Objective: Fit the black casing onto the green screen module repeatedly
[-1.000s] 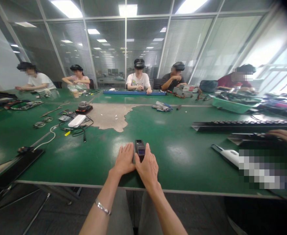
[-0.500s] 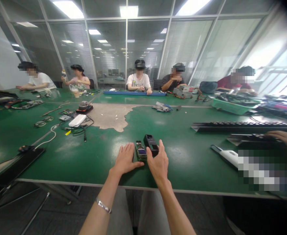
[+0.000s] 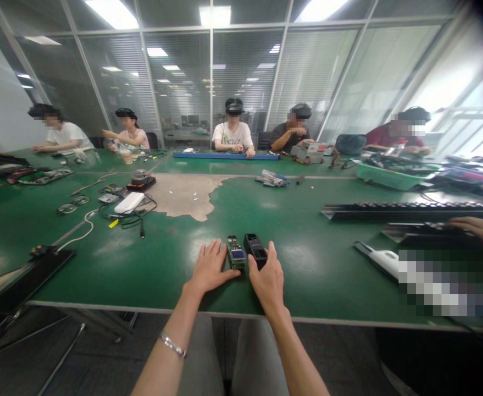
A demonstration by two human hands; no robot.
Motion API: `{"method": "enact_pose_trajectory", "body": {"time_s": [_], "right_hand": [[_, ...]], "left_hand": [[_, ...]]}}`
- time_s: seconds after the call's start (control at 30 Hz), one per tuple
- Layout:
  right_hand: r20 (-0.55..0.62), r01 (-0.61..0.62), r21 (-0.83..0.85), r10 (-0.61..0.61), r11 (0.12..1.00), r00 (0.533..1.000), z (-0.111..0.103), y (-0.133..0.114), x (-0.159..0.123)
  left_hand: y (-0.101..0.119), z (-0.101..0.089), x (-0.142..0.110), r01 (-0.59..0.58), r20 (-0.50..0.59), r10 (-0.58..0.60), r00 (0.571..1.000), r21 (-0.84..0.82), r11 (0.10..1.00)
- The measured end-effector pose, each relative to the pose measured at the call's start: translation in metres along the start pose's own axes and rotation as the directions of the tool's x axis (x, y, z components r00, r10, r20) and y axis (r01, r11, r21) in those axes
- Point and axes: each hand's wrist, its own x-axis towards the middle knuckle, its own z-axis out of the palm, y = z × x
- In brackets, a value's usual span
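A small green circuit board (image 3: 236,254) with a bluish screen lies on the green table near its front edge. My left hand (image 3: 211,265) rests flat on the table to its left, fingers spread and the thumb at the board's near end. Just right of the board is a black plastic housing (image 3: 255,247) with cut-out openings. My right hand (image 3: 267,273) holds this housing at its near end, thumb on the left side and fingers on the right. The hand hides the housing's lower part.
To the left lie a white power bank (image 3: 129,203) with cables and a pair of glasses (image 3: 73,204). Black metal rails (image 3: 414,212) and a white handheld device (image 3: 383,259) are on the right, by another person's hand (image 3: 482,231). Several people sit across the table.
The black housing has come slightly nearer to me, and the gap between it and the board is a little wider. My left hand has barely moved.
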Motion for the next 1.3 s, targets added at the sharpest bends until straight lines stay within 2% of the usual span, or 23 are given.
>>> {"method": "enact_pose_trajectory", "body": {"time_s": [0.4, 0.83, 1.3], "right_hand": [[-0.010, 0.078, -0.034, -0.079, 0.996, 0.997, 0.003, 0.009, -0.003], [0.015, 0.150, -0.106, -0.149, 0.983, 0.989, 0.002, 0.007, -0.007], [0.019, 0.136, -0.166, -0.135, 0.977, 0.991, -0.002, -0.004, -0.014]], "left_hand": [[0.000, 0.001, 0.001, 0.000, 0.008, 0.000, 1.000, 0.011, 1.000], [0.001, 0.000, -0.001, -0.004, -0.013, 0.004, 1.000, 0.008, 1.000], [-0.002, -0.002, -0.006, -0.009, -0.026, 0.008, 1.000, -0.019, 1.000]]}}
